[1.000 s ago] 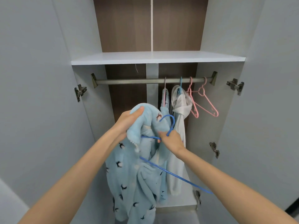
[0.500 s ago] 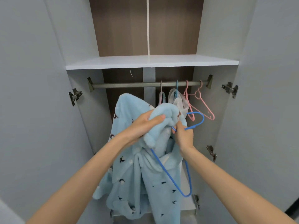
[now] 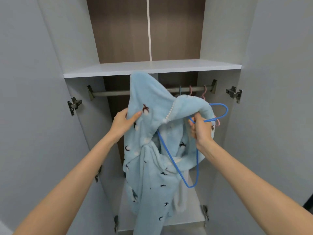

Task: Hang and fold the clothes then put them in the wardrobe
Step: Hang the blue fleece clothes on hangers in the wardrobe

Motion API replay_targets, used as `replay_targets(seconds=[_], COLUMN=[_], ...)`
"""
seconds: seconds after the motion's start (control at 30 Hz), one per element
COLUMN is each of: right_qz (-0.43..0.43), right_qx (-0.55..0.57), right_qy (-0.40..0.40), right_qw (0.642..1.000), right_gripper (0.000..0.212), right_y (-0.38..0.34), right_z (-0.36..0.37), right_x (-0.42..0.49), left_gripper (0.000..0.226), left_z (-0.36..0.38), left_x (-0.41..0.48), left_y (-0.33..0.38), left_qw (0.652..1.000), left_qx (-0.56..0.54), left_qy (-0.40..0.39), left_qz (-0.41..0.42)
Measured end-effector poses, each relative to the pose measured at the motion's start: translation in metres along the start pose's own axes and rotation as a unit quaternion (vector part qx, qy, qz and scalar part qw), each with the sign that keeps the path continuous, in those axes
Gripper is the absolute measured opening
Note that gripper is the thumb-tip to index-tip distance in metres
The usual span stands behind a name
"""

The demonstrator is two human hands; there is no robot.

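**A:** Where's the garment right now?

**B:** The light-blue fleece robe (image 3: 152, 167), printed with small dark penguins, is held up in the wardrobe opening, in front of the grey metal rail (image 3: 110, 93). The peak of its hood overlaps the front edge of the white shelf (image 3: 169, 67) above. Its hem drops out of the bottom of the view.

**A:** And the hands?

**B:** The left hand (image 3: 124, 122) pinches the robe's left fold, with the thumb on the front and the fingers behind. The right hand (image 3: 200, 129) has its fingers curled round the neck of the blue wire hanger (image 3: 197, 167). The robe's collar edge drapes over the top of that hand.

**A:** How does the hanger sit?

**B:** It's tilted. Its hook points right, near the wardrobe's right side wall and just in front of the pink hangers (image 3: 204, 94) on the rail. One arm of it runs up into the robe's neck opening. Its lower corner hangs free, apart from the white floor panel (image 3: 194, 209).

**A:** Any room on the rail?

**B:** The rail shows uncovered from its left bracket up to the robe. The right stretch carries a teal hook (image 3: 180, 90) and the pink ones, close to the right bracket.

**A:** What about the sides?

**B:** The left door (image 3: 33, 99) and the right door (image 3: 279, 99) both stand wide open, outside the forearms. Metal hinges (image 3: 74, 105) jut from their inner edges.
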State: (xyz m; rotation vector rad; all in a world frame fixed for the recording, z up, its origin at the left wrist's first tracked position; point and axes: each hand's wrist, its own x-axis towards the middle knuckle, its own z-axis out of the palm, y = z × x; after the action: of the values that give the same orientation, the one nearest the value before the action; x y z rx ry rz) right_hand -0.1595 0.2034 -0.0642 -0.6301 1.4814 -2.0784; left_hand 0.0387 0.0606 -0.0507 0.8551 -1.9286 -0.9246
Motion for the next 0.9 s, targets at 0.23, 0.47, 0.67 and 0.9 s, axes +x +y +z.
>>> replay_targets(seconds=[0.23, 0.47, 0.67, 0.9], right_qz=[-0.035, 0.049, 0.153, 0.108], right_qx=[-0.120, -0.156, 0.019, 0.041], right_qy=[0.051, -0.072, -0.026, -0.042], right_qw=[0.991, 0.984, 0.988, 0.992], right_gripper=[0.044, 0.031, 0.038, 0.040], right_y=[0.011, 0.038, 0.049, 0.030], right_z=[-0.015, -0.013, -0.006, 0.002], right_x=[0.001, -0.007, -0.004, 0.004], left_gripper=[0.044, 0.049, 0.047, 0.020], left_z=[0.014, 0.028, 0.026, 0.001], left_x=[0.000, -0.007, -0.020, -0.024], left_y=[0.005, 0.016, 0.011, 0.011], left_qw=[0.976, 0.976, 0.987, 0.992], left_qx=[0.099, 0.079, 0.036, 0.082], left_qy=[0.170, 0.157, -0.005, 0.022], left_qz=[0.098, 0.127, 0.159, 0.094])
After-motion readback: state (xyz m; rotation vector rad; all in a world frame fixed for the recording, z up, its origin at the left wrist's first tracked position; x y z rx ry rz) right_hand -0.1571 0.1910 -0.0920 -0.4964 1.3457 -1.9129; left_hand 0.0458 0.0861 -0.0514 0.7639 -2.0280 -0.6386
